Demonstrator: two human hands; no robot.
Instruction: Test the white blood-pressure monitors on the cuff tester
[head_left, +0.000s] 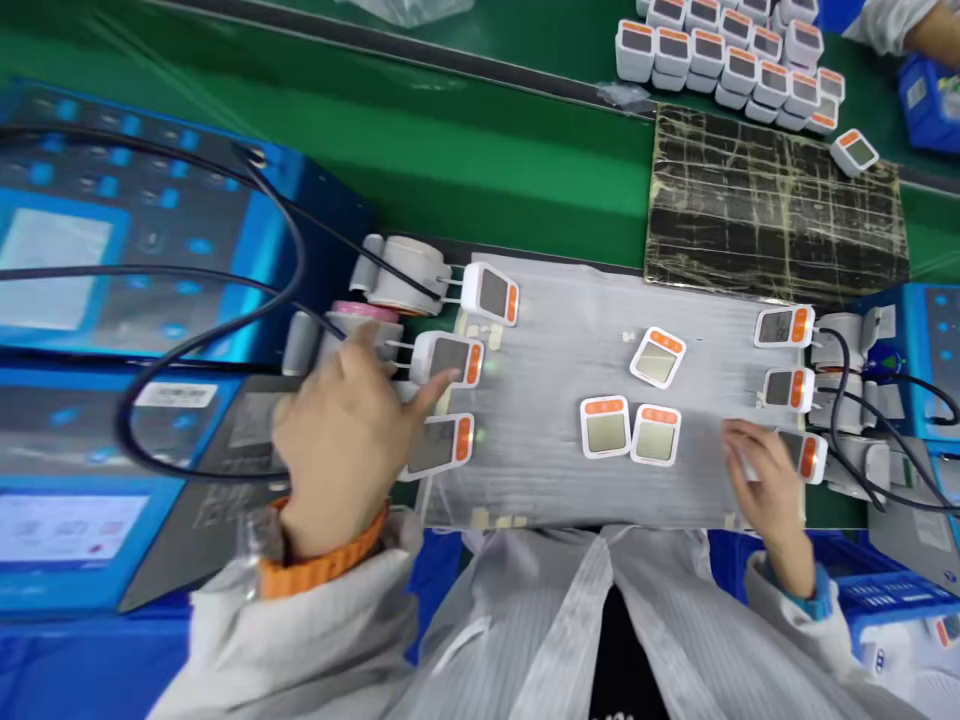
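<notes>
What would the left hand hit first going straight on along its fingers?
Probably the pink-rimmed white fixture: the left hand already overlaps it in the image. Depth is unclear, so I can't tell whether they touch.

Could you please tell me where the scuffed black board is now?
In the head view, the black board lies at the upper right, between the grey mat and the stacked white devices.

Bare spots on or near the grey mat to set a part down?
Grey mat between the left-side devices and the three loose devices. Also green surface beyond it, left of the black board. Crowded: left edge, with left hand and white fixtures; right edge, with right hand and right-side devices.
</notes>
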